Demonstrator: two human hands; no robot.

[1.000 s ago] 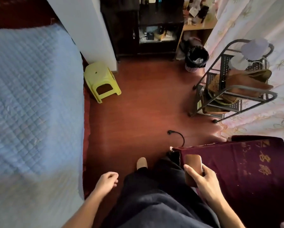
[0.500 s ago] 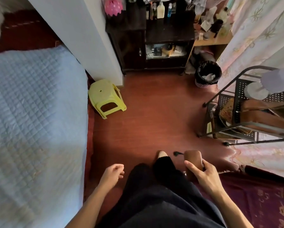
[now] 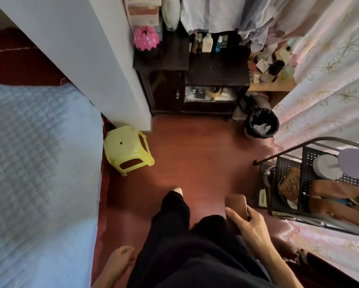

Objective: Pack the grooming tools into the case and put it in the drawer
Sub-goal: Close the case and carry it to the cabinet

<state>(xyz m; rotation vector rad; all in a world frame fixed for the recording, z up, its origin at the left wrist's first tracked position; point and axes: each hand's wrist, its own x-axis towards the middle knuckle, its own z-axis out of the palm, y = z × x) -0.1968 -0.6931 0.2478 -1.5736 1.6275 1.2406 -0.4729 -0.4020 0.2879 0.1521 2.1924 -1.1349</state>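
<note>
Since a second ago the view has advanced over the floor (image 3: 195,163): beside the bed (image 3: 39,163) the left hand (image 3: 120,260) has dropped to the bottom edge, fingers loosely curled and holding nothing. Past the stool (image 3: 128,148), the cabinet (image 3: 195,80) looms nearer; the drawer is probably there, though none shows plainly. The right hand (image 3: 251,227) grips the case (image 3: 235,204), thumb across its face, fingers round its far side. Best to keep it level, walk mid-floor clear of bin (image 3: 261,125) and rack (image 3: 299,183), and use the left hand for the drawer
</note>
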